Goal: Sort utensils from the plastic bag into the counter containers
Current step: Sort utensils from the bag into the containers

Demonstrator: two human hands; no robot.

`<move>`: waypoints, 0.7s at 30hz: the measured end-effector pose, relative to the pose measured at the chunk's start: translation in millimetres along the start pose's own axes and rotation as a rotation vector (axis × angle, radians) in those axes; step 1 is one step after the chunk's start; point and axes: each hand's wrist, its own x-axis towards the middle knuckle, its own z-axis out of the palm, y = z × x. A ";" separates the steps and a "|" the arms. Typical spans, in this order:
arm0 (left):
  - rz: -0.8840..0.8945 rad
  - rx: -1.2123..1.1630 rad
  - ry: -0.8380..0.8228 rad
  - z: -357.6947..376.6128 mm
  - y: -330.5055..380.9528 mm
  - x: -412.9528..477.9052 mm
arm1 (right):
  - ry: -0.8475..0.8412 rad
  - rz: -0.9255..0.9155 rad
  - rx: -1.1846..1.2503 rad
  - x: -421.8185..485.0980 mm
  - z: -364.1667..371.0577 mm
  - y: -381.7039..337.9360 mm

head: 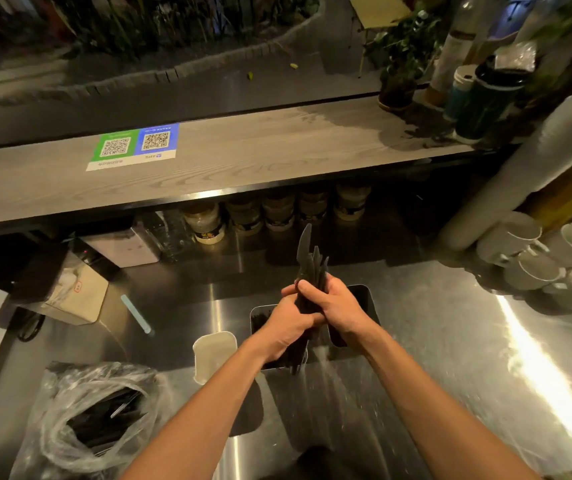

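A bundle of black plastic utensils (307,261) stands upright between both hands, knife tips pointing away from me. My left hand (289,325) grips the bundle low down, and my right hand (334,306) wraps around it from the right. Below the hands stand two steel counter containers: the left one (259,315) holds dark utensils, the right one (364,296) is mostly hidden by my right hand. A white container (213,353) stands to their left. The clear plastic bag (94,414) with more black utensils lies at the near left.
The steel counter (433,358) carries a tissue box (69,296) and a pale straw (135,313) at left, and white cups (551,261) at right. A wooden shelf (243,157) with QR stickers overhangs jars (208,223) at the back.
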 end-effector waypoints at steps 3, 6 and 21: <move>0.011 0.000 -0.048 16.5 5.9 10.3 | 0.061 -0.035 -0.064 -5.2 -16.8 -3.0; 0.020 0.058 -0.043 31.2 12.0 23.9 | 0.098 -0.069 -0.107 -9.0 -34.5 -9.6; 0.028 0.135 0.027 68.1 10.1 61.5 | 0.220 -0.141 -0.342 0.3 -74.2 -9.9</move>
